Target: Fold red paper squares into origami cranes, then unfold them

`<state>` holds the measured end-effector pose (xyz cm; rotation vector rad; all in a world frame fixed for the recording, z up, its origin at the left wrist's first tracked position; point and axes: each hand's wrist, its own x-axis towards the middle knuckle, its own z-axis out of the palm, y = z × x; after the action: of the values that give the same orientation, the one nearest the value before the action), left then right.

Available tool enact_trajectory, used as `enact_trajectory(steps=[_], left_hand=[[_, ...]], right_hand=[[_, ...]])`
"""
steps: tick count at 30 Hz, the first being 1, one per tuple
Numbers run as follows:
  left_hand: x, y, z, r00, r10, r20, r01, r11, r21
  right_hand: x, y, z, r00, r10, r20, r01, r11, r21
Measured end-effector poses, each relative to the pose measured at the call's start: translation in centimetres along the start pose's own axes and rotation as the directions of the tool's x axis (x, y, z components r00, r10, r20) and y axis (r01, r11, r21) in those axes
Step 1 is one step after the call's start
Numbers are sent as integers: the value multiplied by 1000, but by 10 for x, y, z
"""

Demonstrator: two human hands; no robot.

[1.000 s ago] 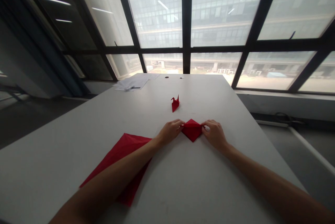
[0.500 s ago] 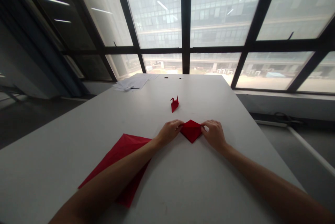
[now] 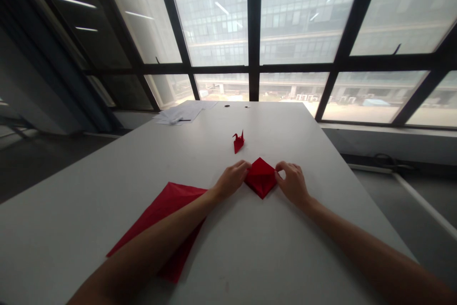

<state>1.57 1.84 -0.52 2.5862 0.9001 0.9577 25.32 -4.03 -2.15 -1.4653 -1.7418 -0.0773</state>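
A small red folded paper (image 3: 262, 179) lies on the white table in front of me, shaped like a diamond with a crease running across it. My left hand (image 3: 233, 176) pinches its left corner, the fingers closed together. At the opposite corner, my right hand (image 3: 293, 180) grips the paper between thumb and forefinger. Just beyond stands a red origami crane (image 3: 239, 142), touched by neither hand. Under my left forearm lies a larger red sheet of paper (image 3: 157, 210), partly hidden by the arm.
White papers (image 3: 182, 112) are spread at the far left of the table (image 3: 285, 138), with a dark pen-like item on them. Tall framed windows (image 3: 296, 14) stand behind the table. A cable (image 3: 387, 160) lies on the floor at the right.
The folded paper has opened slightly into a taller diamond, its top point farther away and its bottom point nearer. Both hands keep hold of its side corners.
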Motion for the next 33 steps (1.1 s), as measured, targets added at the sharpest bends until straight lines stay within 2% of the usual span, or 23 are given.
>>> enact_trajectory(steps=[4, 19, 24, 33], left_hand=[[1, 1, 0, 999, 49, -1, -49, 997, -55], [2, -1, 3, 998, 7, 69, 9, 975, -220], [2, 2, 1, 997, 13, 71, 2, 978, -208], [2, 2, 1, 996, 59, 60, -43, 969, -245]], right_hand=[[0, -1, -1, 999, -30, 19, 30, 1000, -2], [0, -5, -3, 997, -59, 55, 56, 998, 43], [-1, -5, -3, 995, -74, 68, 67, 993, 99], [-1, -7, -1, 978, -122, 169, 85, 974, 211]])
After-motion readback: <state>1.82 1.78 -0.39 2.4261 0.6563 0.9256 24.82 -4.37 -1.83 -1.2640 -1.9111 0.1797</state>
